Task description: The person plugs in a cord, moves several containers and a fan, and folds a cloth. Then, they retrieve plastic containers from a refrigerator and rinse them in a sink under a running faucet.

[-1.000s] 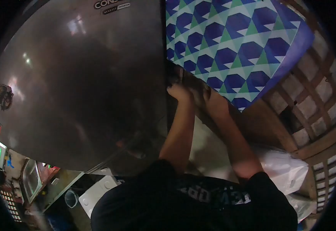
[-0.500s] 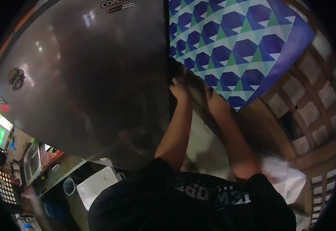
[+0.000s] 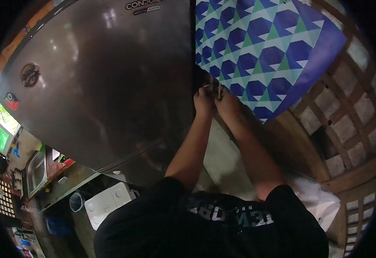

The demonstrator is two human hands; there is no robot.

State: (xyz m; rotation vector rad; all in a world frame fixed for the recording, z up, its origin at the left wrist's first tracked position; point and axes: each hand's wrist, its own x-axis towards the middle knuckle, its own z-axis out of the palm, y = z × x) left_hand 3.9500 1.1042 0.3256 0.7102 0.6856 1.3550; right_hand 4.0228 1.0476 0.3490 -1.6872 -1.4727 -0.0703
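Observation:
Both of my hands are close together in the dark gap between the grey refrigerator (image 3: 106, 86) and the blue, green and white patterned sheet (image 3: 257, 56). My left hand (image 3: 203, 99) is beside the refrigerator's right edge, its fingers curled round something dark that I cannot make out. Just right of it, my right hand (image 3: 226, 99) is closed at the lower left edge of the sheet. A thin, light, upright piece (image 3: 219, 90) shows between the hands. What the fingertips grip is too small and dark to tell.
A white lidded container (image 3: 108, 205) stands at lower left, beside a small bin (image 3: 77, 201). Farther left are a sink (image 3: 36, 172) and a counter. A wooden lattice (image 3: 343, 112) and a white bag (image 3: 312, 198) are on the right.
My right hand has moved left, up against my left hand. The thin light piece now shows between them. The view has shifted slightly, with the refrigerator lying farther right.

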